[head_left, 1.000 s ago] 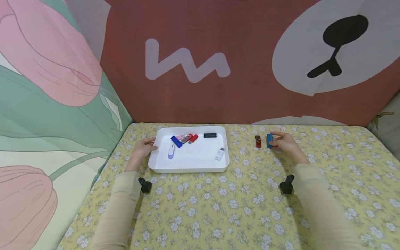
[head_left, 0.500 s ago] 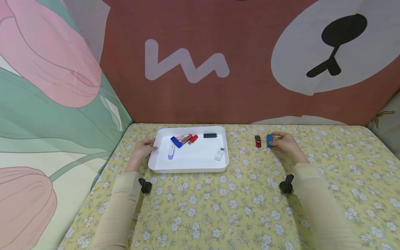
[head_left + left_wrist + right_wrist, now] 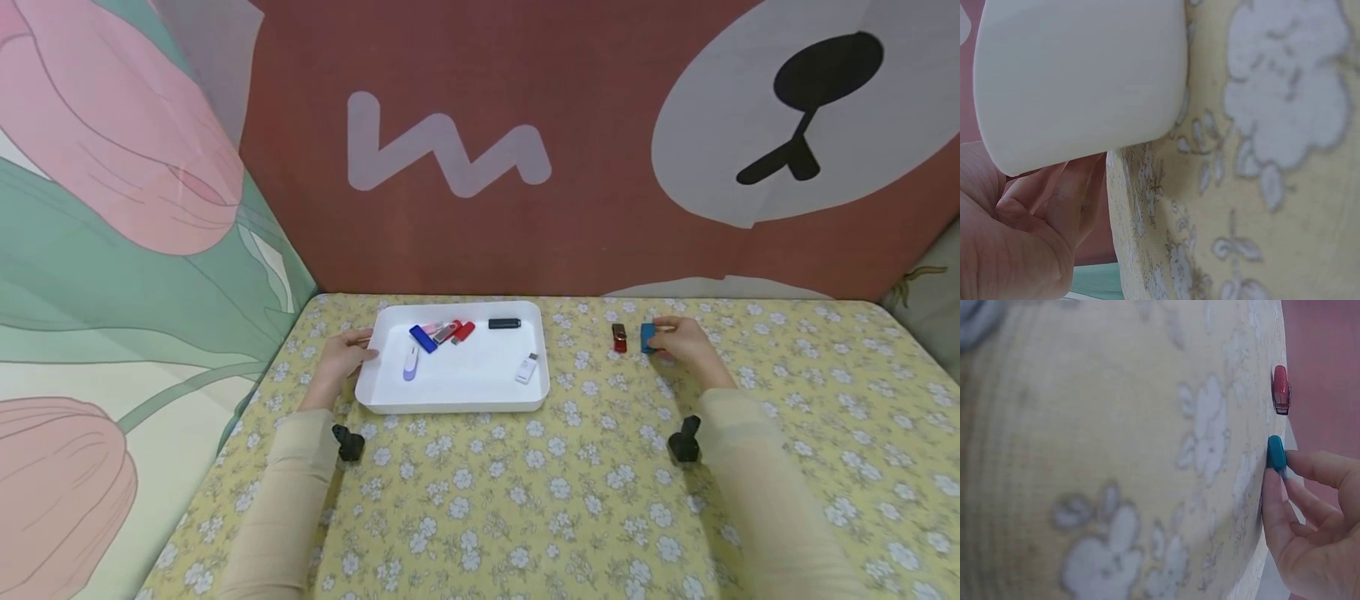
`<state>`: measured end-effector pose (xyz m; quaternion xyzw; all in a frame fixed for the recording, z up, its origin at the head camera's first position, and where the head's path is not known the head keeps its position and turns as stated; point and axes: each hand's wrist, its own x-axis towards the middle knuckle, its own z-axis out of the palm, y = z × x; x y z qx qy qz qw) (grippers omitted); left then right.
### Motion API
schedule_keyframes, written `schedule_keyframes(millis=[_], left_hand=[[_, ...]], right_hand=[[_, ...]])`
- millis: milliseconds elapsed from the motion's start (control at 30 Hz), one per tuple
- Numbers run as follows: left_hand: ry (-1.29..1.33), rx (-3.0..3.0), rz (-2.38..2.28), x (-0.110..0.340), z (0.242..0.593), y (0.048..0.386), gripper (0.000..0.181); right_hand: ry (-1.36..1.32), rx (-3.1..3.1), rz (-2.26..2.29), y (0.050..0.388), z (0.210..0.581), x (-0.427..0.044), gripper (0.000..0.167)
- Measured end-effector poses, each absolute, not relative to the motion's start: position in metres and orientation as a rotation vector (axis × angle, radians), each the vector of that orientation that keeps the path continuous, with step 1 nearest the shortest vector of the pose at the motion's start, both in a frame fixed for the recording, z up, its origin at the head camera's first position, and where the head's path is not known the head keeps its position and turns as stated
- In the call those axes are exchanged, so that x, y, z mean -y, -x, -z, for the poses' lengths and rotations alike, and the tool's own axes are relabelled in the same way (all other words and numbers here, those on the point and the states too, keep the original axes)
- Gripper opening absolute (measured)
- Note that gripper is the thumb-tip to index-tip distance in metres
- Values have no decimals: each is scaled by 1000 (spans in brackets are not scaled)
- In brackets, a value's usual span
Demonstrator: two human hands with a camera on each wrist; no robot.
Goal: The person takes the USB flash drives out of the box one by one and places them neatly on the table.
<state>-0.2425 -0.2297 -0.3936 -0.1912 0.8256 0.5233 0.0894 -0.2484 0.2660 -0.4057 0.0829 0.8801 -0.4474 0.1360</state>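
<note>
In the head view my left hand [image 3: 343, 360] holds the left end of a white tray [image 3: 465, 408]. Its thumb is at the rim and the other fingers are partly hidden by the wall, seen in the left wrist view against the tray [image 3: 1085, 75]. My right hand [image 3: 684, 343] pinches a blue USB flash drive [image 3: 647, 337] between thumb and fingers at the cloth; the right wrist view shows the drive [image 3: 1276, 453] as teal. Just left of it lies a dark red USB flash drive [image 3: 619, 337], apart from the hand.
Several flash drives lie in the tray: dark blue [image 3: 423, 338], lilac-and-white [image 3: 410, 363], red [image 3: 463, 332], black [image 3: 504, 323] and white [image 3: 527, 368] among them. A flowered yellow cloth [image 3: 555, 517] covers the table, and a printed brown backdrop [image 3: 585, 208] rises behind it.
Both hands stay almost where they were; my right wrist shifts very slightly. The tray and the flash drives keep their places.
</note>
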Motion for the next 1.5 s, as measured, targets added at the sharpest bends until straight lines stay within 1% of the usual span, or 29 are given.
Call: schedule_keyframes(millis=[233, 500, 633, 733, 867, 1100, 1300, 1500], left_hand=[[559, -2447, -1577, 230, 393, 243, 52], [578, -2448, -1564, 229, 392, 243, 52], [577, -2444, -1565, 228, 393, 243, 52], [574, -2444, -1565, 229, 394, 243, 52], [573, -2437, -1581, 230, 396, 244, 52], [555, -2437, -1600, 231, 395, 242, 52], [552, -2440, -1599, 229, 396, 243, 52], [565, -2439, -1594, 228, 396, 243, 51]], right_hand=[[-291, -2530, 1345, 248, 404, -265, 59], [-281, -2534, 1392, 243, 407, -267, 58], [-344, -2548, 1438, 241, 408, -269, 57], [-411, -2562, 1490, 242, 405, -267, 56], [-400, -2560, 1523, 245, 394, -258, 54], [-102, -2563, 1536, 250, 376, -237, 52], [70, -2529, 1514, 248, 364, -211, 50], [206, -2478, 1501, 249, 360, -186, 46]])
